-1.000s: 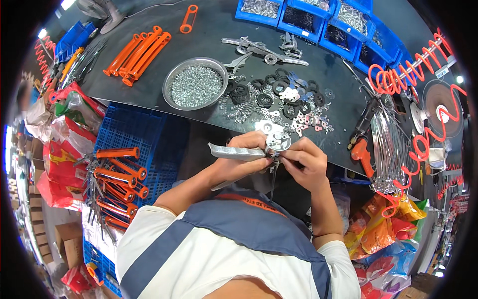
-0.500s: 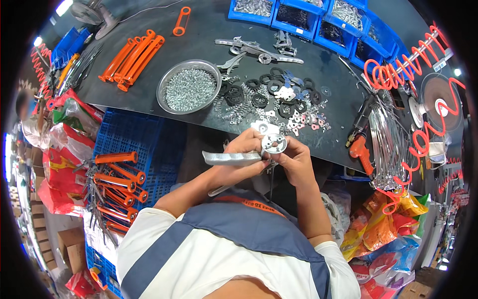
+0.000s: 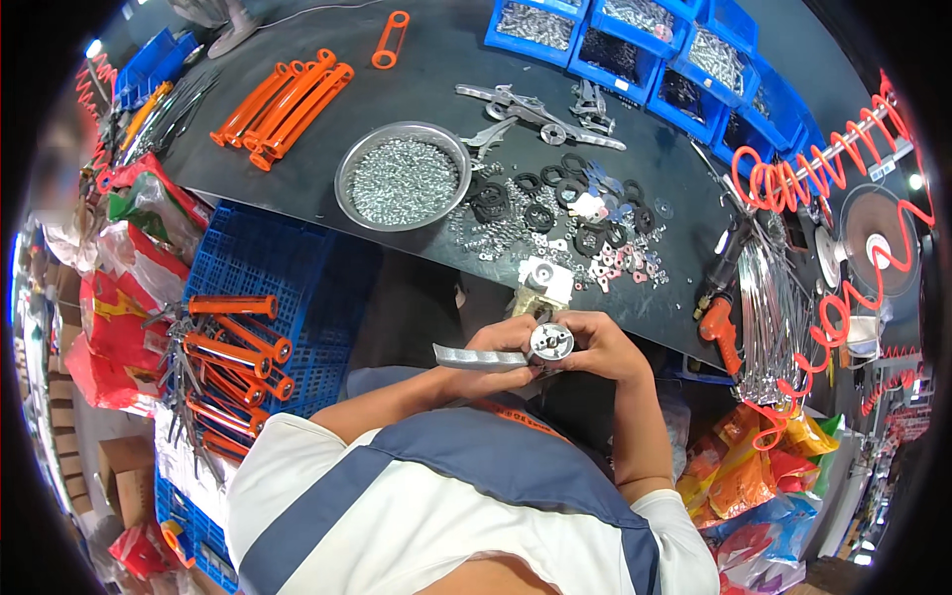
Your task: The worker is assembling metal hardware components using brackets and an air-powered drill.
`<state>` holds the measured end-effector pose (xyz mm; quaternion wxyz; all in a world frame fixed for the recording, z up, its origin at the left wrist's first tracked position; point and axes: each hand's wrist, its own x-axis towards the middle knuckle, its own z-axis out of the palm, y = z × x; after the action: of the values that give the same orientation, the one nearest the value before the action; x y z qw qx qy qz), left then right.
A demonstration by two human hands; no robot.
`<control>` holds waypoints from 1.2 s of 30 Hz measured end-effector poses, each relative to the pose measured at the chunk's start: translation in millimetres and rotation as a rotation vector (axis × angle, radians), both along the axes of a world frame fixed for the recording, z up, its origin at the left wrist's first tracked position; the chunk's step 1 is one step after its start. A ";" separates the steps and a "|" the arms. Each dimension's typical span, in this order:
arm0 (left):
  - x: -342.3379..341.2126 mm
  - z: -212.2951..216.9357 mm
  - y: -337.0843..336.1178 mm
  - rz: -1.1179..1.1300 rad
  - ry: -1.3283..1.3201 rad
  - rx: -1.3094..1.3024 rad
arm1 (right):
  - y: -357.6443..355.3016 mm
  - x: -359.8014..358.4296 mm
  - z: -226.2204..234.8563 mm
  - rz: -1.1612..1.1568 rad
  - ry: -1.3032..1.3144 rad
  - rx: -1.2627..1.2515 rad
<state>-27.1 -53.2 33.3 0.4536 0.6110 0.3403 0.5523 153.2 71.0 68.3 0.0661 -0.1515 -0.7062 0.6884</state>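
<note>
Fingers (image 3: 583, 321) curled, metal disc (image 3: 551, 342), wavy handle (image 3: 481, 357)

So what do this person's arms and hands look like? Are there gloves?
No gloves: the left hand and right hand are bare. The forearms are uncovered too, below short white sleeves. The person also wears a dark blue apron with wide straps. I can't tell about rings.

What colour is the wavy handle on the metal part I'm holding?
The wavy handle is silvery grey; it shows best in the head view.
</note>
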 end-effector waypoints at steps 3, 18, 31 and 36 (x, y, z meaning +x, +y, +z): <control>1.0 -7.5 -4.6 0.063 0.000 -0.013 | 21.9 -15.4 28.9 0.193 -0.172 0.184; -14.6 -11.9 -31.3 0.273 -0.055 -0.026 | 78.0 -125.2 -13.0 -0.075 -0.070 1.488; 0.9 -6.3 -18.7 0.185 -0.133 -0.141 | 78.6 -137.3 -25.0 -0.016 -0.004 1.422; -3.5 -7.1 -24.3 0.260 -0.034 -0.052 | 91.4 -138.3 -16.2 0.010 -0.221 1.530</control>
<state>-30.6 -77.5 26.2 0.3995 0.5403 0.4232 0.6078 14.9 162.4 52.1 0.0785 -0.1282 -0.9886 -0.0100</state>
